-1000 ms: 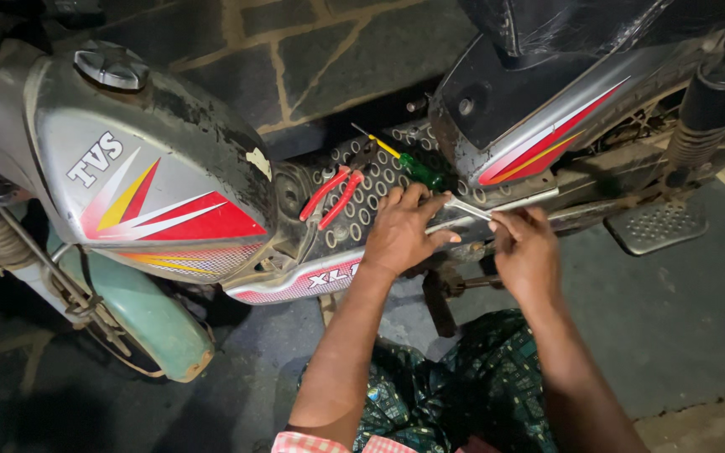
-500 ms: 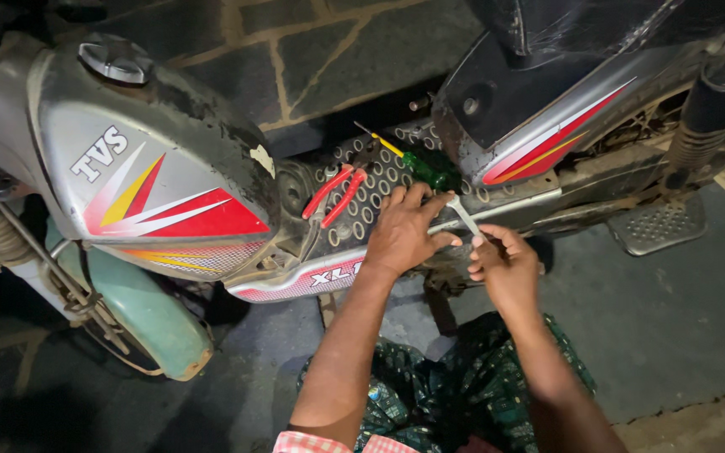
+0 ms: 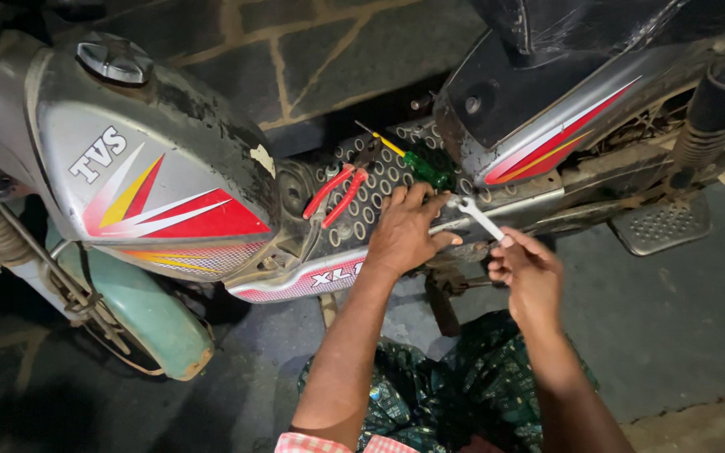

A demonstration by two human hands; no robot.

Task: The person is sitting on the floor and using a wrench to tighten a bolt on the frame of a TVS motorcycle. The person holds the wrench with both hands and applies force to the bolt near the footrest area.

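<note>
At centre right of the frame the right hand (image 3: 532, 275) has its grip closed round the lower end of a small silver open-ended spanner (image 3: 473, 214), thumb and fingertips pinching the shaft. The spanner slants up and to the left from that grip, and its open head sits just beside the fingertips of the left hand (image 3: 406, 231), against the lower edge of the moped's perforated footboard (image 3: 371, 197). What the head engages is too small to tell.

The left hand lies palm down in the middle of the frame, fingers spread and curled over the footboard's edge; it presses on the board and clasps nothing that can be seen.

On the footboard, above the left hand, lies a green-handled screwdriver (image 3: 423, 166) with a yellow shaft end, and to its left a pair of red-handled pliers (image 3: 337, 195). The grey fuel tank (image 3: 157, 180) with red and yellow stripes fills the upper left, its cap (image 3: 115, 60) on top. A green patterned cloth (image 3: 430, 394) covers the person's lap at the bottom.
</note>
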